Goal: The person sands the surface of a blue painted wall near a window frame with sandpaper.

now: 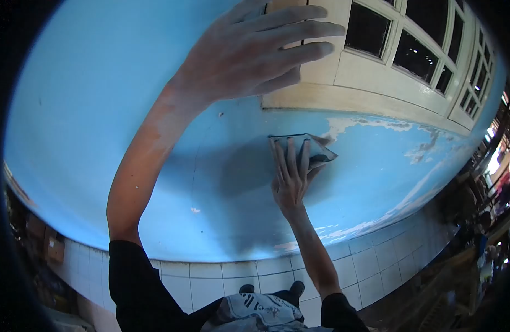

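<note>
My left hand is raised high, its fingers spread and dusted with pale powder. It is at the edge of the cream window frame, with no object in its grasp. Lower down, my right hand presses a folded sheet of sandpaper against the light blue wall. The fingers lie over the sheet, and its dark upper edge and pointed right corner stick out past them. Just right of the sheet, the paint has flaked into a whitish patch.
Paned windows fill the upper right. Peeling paint runs along the wall's lower right. White floor tiles meet the wall's base, where my shoes show. Clutter stands at the far right, and a brown box at the left.
</note>
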### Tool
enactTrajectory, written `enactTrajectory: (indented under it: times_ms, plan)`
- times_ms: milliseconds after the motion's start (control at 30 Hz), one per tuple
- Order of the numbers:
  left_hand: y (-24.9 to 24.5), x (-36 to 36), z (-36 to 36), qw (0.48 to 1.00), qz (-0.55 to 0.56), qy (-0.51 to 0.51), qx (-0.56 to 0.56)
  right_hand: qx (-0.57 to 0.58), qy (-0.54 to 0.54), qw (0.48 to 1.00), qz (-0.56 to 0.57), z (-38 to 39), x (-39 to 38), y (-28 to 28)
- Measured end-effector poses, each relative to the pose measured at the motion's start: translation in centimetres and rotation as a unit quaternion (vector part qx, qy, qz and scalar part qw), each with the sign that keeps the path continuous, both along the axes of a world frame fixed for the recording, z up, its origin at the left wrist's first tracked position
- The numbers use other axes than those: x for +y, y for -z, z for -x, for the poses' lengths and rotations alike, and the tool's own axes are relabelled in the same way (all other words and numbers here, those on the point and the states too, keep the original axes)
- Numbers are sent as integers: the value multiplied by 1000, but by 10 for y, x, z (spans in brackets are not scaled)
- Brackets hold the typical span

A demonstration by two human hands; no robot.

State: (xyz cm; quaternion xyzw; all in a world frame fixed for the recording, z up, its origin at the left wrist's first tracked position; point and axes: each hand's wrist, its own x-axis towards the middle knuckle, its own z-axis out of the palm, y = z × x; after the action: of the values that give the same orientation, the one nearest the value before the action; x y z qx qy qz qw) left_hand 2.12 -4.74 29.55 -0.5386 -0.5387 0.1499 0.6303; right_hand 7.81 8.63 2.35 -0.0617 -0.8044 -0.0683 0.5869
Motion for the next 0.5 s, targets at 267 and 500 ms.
enactTrajectory:
  times_ms: [267,500]
  plan:
    - [-5,25,24,985,-3,162,-66,-10,-1,998,60,3,-19,1]
    - [-3,34,33,982,-42,185,-9,-46,1,995,88,-10,-30,-17]
